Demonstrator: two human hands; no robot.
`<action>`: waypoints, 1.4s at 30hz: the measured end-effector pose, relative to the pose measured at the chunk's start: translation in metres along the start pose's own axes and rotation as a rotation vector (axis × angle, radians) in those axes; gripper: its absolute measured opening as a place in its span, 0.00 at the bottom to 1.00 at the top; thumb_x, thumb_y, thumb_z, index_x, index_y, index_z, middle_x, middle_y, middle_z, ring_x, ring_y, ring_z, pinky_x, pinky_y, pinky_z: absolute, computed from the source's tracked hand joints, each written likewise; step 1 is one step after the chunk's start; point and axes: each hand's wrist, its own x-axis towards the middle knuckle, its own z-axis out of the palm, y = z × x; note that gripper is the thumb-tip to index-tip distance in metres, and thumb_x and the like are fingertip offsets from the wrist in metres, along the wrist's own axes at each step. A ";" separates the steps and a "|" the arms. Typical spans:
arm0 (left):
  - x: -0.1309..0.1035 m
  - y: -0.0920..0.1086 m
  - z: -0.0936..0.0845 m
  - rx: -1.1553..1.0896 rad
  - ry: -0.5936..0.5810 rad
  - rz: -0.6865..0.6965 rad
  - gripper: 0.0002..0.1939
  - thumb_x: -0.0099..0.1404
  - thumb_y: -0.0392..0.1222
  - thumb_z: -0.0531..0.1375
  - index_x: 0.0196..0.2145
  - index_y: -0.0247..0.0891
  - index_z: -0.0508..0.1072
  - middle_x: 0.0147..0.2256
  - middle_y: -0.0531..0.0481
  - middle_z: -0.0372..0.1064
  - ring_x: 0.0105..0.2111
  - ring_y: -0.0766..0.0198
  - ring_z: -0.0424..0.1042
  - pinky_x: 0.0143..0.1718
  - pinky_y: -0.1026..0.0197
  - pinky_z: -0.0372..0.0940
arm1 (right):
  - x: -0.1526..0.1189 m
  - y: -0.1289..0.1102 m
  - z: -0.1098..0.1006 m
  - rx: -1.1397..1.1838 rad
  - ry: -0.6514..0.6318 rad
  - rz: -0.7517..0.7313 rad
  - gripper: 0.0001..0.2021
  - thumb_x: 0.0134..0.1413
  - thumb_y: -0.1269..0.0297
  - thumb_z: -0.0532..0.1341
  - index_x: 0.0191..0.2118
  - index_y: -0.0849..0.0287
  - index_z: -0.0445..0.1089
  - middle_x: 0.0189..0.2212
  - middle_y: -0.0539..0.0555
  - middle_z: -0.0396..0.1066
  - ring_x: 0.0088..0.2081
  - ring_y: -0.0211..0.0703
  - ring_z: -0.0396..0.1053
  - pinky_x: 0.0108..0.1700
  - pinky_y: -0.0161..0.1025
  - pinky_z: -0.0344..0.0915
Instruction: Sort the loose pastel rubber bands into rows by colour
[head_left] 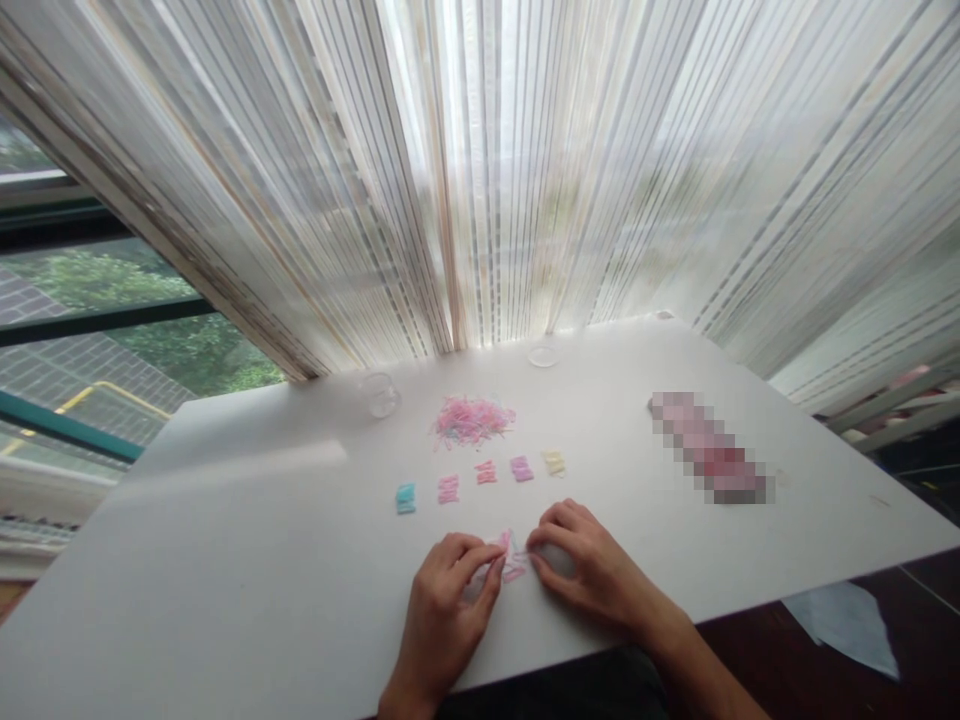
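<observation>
Near the table's front edge, a few pink and pale blue strips (514, 572) lie between my two hands. My left hand (459, 590) pinches something at their left side, too small to make out. Thumb and fingertips of my right hand (574, 560) come together at their right side, on something I cannot make out. Beyond my hands is a row of small bundles: blue (406, 498), pink (448, 489), coral (486, 472), purple (521, 468) and yellow (554, 462). Behind the row sits a loose heap of mostly pink strips (474, 420).
On the white table (247, 560), a clear container (382, 397) and a clear round lid (543, 357) stand near the striped curtain (487, 180). A blurred pinkish object (709, 450) lies to the right. A pale sheet (851, 630) is below the right edge.
</observation>
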 end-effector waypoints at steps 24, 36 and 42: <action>-0.004 -0.005 0.004 -0.005 0.000 0.035 0.05 0.70 0.36 0.61 0.39 0.41 0.78 0.33 0.49 0.75 0.31 0.62 0.74 0.34 0.61 0.70 | 0.001 -0.006 0.012 0.142 0.158 -0.088 0.09 0.61 0.72 0.62 0.45 0.55 0.72 0.37 0.55 0.71 0.40 0.46 0.71 0.42 0.43 0.73; -0.002 -0.006 0.003 -0.045 0.024 0.062 0.04 0.71 0.37 0.61 0.40 0.41 0.77 0.34 0.51 0.79 0.30 0.64 0.75 0.31 0.64 0.68 | -0.002 -0.004 0.014 0.123 0.164 -0.114 0.05 0.62 0.69 0.64 0.44 0.56 0.73 0.35 0.54 0.73 0.38 0.45 0.71 0.41 0.43 0.72; -0.003 -0.007 0.003 -0.034 0.024 0.045 0.03 0.70 0.37 0.62 0.39 0.41 0.77 0.33 0.51 0.78 0.30 0.64 0.74 0.33 0.63 0.68 | 0.000 -0.004 0.015 0.126 0.176 -0.126 0.04 0.64 0.71 0.62 0.42 0.57 0.73 0.34 0.54 0.73 0.37 0.45 0.71 0.40 0.41 0.71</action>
